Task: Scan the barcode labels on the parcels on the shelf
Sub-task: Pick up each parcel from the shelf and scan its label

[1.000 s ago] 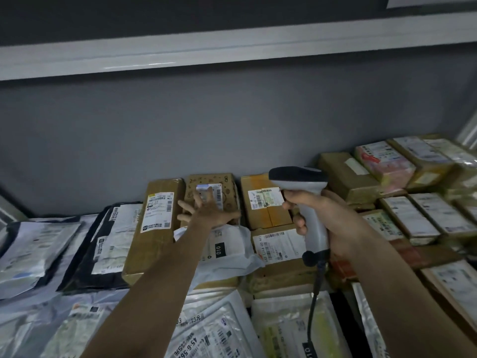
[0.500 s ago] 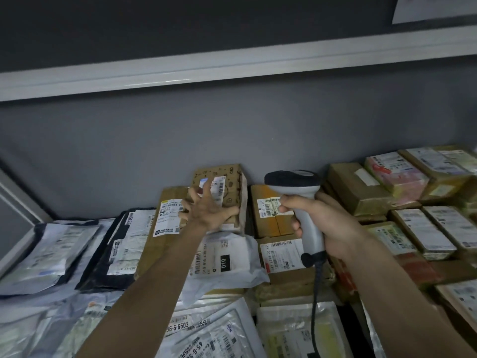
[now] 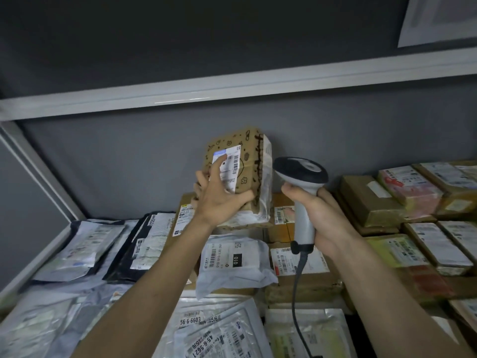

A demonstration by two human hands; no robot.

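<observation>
My left hand [image 3: 219,195] grips a small brown cardboard box with black doodles [image 3: 249,161] and holds it tilted upright above the other parcels. Its white barcode label [image 3: 230,164] faces me, partly under my fingers. My right hand [image 3: 316,215] holds a grey and black corded barcode scanner [image 3: 300,174] by the handle, just right of the box. The scanner's head points away from me at box height, and its cable [image 3: 296,301] hangs down.
The shelf holds many labelled parcels: cardboard boxes [image 3: 366,200] stacked at the right, a white poly bag marked 010 [image 3: 232,264] in the middle, flat mailers [image 3: 85,244] at the left. A white shelf beam [image 3: 232,91] runs overhead, and a grey back wall stands behind.
My left hand has lifted the doodle box off the stack and tipped it up so its label faces me. The scanner in my right hand has stayed beside it.
</observation>
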